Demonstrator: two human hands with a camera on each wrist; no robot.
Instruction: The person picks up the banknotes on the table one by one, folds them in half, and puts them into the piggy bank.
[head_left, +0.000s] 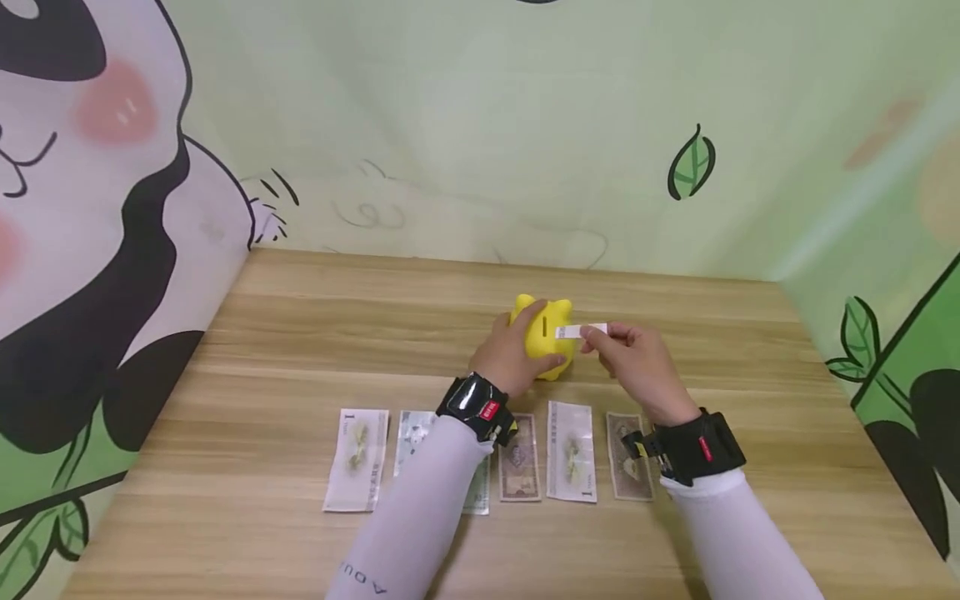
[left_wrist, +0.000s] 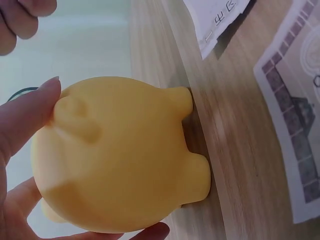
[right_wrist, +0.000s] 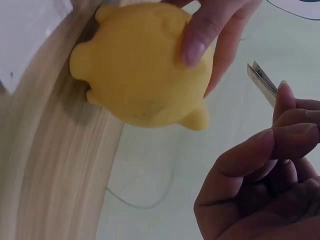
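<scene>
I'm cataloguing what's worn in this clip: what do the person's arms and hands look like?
The left hand and right hand are bare. The left sleeve and right sleeve are whitish; the left bears dark lettering. The left wristband and right wristband are black, each with a small red label.

there are six banknotes (head_left: pixel 356 462), one strip (head_left: pixel 567 332), one moneybox (head_left: pixel 545 346).

Head POV above, wrist POVs close, sideways-ish
</scene>
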